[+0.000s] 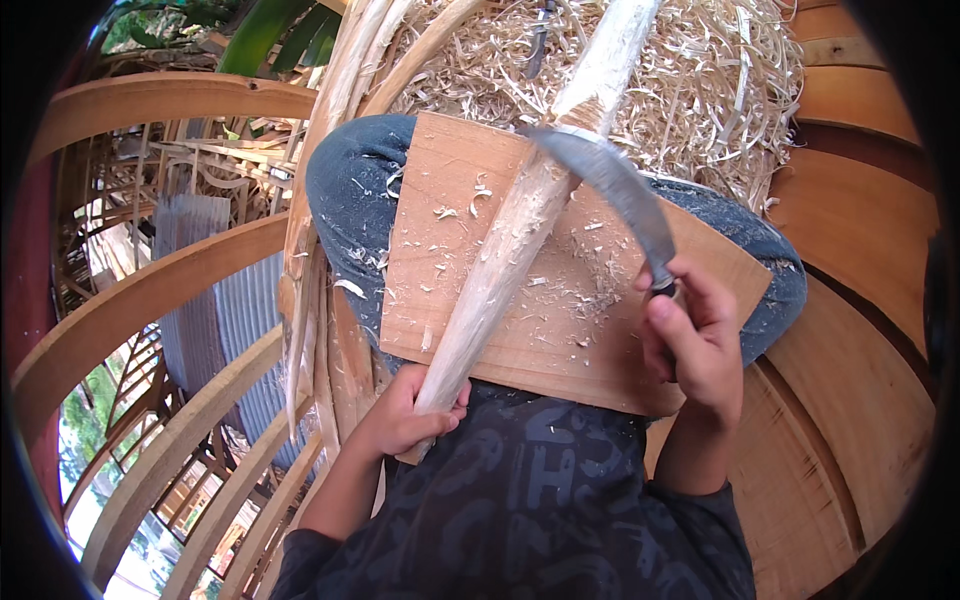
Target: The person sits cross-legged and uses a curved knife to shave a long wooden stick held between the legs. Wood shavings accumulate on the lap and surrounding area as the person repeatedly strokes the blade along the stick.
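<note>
A long pale wooden pole (505,245) slants from my lap up toward the far right, across a flat wooden board (450,300) laid over my thighs. Near its lower end, my left hand (415,412) is wrapped round the pole. My right hand (695,330) is closed on the dark handle of a sickle-like curved knife (615,190). The blade arcs up and to the left, slightly blurred, its tip over the pole beside a rough notched band. Whether the edge touches the wood I cannot tell. Small shavings lie scattered on the board.
A deep heap of wood shavings (700,90) spreads beyond my knees, with another dark blade (540,40) lying on it. Split wooden strips (315,250) stand along my left leg. Curved wooden slats (160,270) form a railing at left; broad planks (850,220) lie at right.
</note>
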Demonstrator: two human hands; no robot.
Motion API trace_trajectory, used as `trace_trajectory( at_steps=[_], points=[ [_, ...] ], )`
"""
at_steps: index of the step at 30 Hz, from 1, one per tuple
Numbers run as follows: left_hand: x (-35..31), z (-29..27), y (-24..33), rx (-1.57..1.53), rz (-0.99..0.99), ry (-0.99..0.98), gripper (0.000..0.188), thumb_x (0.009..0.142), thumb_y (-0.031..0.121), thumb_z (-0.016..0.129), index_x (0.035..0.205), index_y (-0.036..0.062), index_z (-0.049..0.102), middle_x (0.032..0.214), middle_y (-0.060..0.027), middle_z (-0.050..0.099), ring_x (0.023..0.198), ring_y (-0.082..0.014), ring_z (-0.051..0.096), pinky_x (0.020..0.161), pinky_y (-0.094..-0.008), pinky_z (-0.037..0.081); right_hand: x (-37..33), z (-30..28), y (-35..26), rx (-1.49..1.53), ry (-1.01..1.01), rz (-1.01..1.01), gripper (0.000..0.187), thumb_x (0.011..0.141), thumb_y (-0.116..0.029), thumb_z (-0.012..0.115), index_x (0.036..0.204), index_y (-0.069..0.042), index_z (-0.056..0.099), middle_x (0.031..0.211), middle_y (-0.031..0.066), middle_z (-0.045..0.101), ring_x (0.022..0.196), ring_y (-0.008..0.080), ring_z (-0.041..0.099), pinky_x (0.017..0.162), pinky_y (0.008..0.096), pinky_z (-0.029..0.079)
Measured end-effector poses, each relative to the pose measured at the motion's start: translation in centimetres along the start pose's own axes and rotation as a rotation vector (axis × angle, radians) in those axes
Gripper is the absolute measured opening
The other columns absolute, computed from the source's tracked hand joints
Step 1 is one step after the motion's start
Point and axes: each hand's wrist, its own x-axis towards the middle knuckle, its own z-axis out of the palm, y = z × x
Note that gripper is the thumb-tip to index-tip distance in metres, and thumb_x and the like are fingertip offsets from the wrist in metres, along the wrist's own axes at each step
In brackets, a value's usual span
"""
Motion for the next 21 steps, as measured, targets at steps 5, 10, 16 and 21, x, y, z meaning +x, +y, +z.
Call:
trace_trajectory(
  at_steps=[5,10,16,21],
  points=[
    [0.4,-0.5,-0.3,-0.023,-0.039,-0.067,0.027,0.068,0.018,0.067,0.087,0.0008,0.057,0.076,-0.0021,0.058,0.067,-0.0080,0.053,0.061,-0.0232,0.043,0.1,1.2,-0.8,0.044,0.196,-0.037,0.020,0.089,-0.007,0.054,0.107,0.000,0.047,0.057,-0.0012,0.045,0.036,0.0029,0.036,0.033,0.0175,0.027],
    [0.5,-0.6,0.0,0.009,-0.030,-0.067,0.026,0.068,0.018,0.066,0.086,0.0019,0.057,0.077,-0.0013,0.058,0.069,-0.0081,0.054,0.063,-0.0238,0.043,-0.6,-0.2,-0.4,0.028,0.117,-0.185,0.025,0.085,-0.009,0.060,0.104,0.003,0.048,0.057,-0.0018,0.044,0.037,0.0016,0.035,0.034,0.0174,0.026],
    [0.3,-0.7,-0.2,-0.009,-0.037,-0.050,0.026,0.068,0.018,0.066,0.087,0.0025,0.058,0.078,-0.0013,0.058,0.072,-0.0078,0.054,0.065,-0.0238,0.043,1.2,2.7,0.7,-0.506,-0.572,-0.034,0.023,0.089,-0.017,0.059,0.104,0.000,0.055,0.061,0.0023,0.051,0.049,0.0053,0.043,0.039,0.0182,0.032],
    [0.3,-0.9,0.0,0.008,-0.047,-0.091,0.027,0.068,0.019,0.067,0.087,0.0029,0.058,0.078,-0.0007,0.057,0.072,-0.0077,0.054,0.066,-0.0239,0.043,1.3,1.2,-1.4,0.195,0.293,-0.183,0.020,0.092,-0.016,0.052,0.106,-0.001,0.051,0.059,0.0023,0.048,0.039,0.0060,0.041,0.035,0.0219,0.032]
  ],
)
